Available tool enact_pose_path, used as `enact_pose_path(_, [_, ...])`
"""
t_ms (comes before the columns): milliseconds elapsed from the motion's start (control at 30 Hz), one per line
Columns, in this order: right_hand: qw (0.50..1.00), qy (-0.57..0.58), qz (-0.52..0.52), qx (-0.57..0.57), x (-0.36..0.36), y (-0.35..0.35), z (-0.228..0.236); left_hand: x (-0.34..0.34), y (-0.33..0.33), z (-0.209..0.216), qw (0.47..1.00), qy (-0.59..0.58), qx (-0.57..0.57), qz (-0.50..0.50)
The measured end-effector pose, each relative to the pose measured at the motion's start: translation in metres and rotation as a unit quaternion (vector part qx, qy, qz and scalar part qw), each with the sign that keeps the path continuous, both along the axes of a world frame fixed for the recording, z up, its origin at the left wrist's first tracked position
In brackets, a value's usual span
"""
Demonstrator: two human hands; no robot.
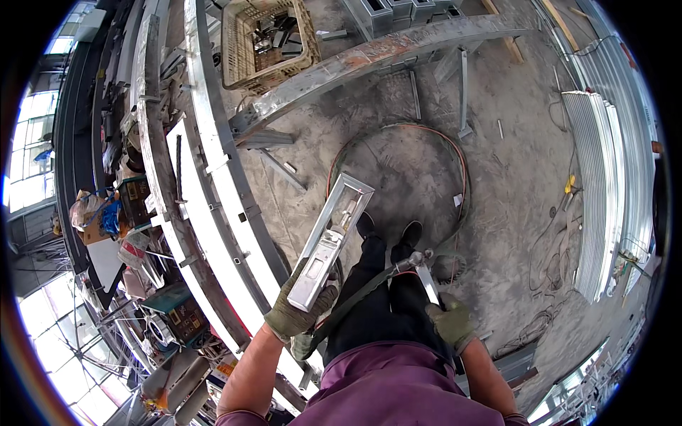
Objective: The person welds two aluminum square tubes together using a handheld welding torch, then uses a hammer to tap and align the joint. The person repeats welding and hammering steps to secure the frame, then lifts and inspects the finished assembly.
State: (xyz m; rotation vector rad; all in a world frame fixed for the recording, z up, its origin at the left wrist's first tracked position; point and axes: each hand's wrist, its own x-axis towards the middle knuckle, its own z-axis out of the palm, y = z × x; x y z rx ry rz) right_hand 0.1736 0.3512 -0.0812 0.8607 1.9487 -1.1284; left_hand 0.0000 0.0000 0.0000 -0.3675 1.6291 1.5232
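My left hand [291,316], in an olive work glove, is closed around the near end of a long narrow metal box piece [317,273]. The piece tilts up and away to the right. It has raised sides, and a pale lock-like fitting with a slot lies inside. My right hand [453,323], gloved alike, is closed at the near end of a silver tool [426,282] with a flat shaft and a knobby metal head. I cannot tell its exact kind. A dark green cable [362,291] runs from beside my left hand across my legs toward the tool's head.
A hose loop [465,167] lies on the concrete floor around my feet. Long steel beams [213,163] stretch along the left, and a curved-looking beam [369,53] crosses ahead. Behind it stands a plastic crate [234,50] of metal scraps. Stacked corrugated sheets [597,192] and loose cables are at right.
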Motion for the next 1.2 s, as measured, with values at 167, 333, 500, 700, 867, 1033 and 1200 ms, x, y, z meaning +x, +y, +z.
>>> enact_pose_path(167, [0.998, -0.049, 0.024, -0.011, -0.003, -0.007, 0.004, -0.002, 0.001, -0.003, 0.994, -0.043, 0.038, 0.089])
enact_pose_path(333, [1.000, 0.008, 0.017, 0.003, -0.015, -0.008, 0.021, -0.005, 0.010, 0.008, 0.999, 0.037, -0.014, 0.000])
enact_pose_path(500, [1.000, 0.011, 0.012, -0.001, -0.015, -0.007, 0.017, -0.005, 0.011, 0.011, 0.999, 0.036, -0.004, -0.014])
enact_pose_path(700, [0.999, -0.019, -0.009, -0.024, -0.013, -0.004, 0.011, -0.007, 0.014, 0.012, 0.997, 0.075, -0.006, -0.021])
enact_pose_path(867, [0.998, -0.042, -0.032, -0.034, -0.001, -0.002, -0.002, 0.001, 0.008, 0.007, 0.998, 0.058, -0.029, -0.027])
enact_pose_path(1033, [0.998, 0.027, -0.036, -0.041, 0.006, -0.003, -0.010, 0.008, -0.008, -0.005, 0.989, -0.095, 0.079, 0.083])
enact_pose_path(1200, [0.998, 0.021, -0.033, -0.040, 0.006, -0.003, -0.011, 0.005, 0.008, 0.006, 0.990, -0.060, 0.055, 0.112])
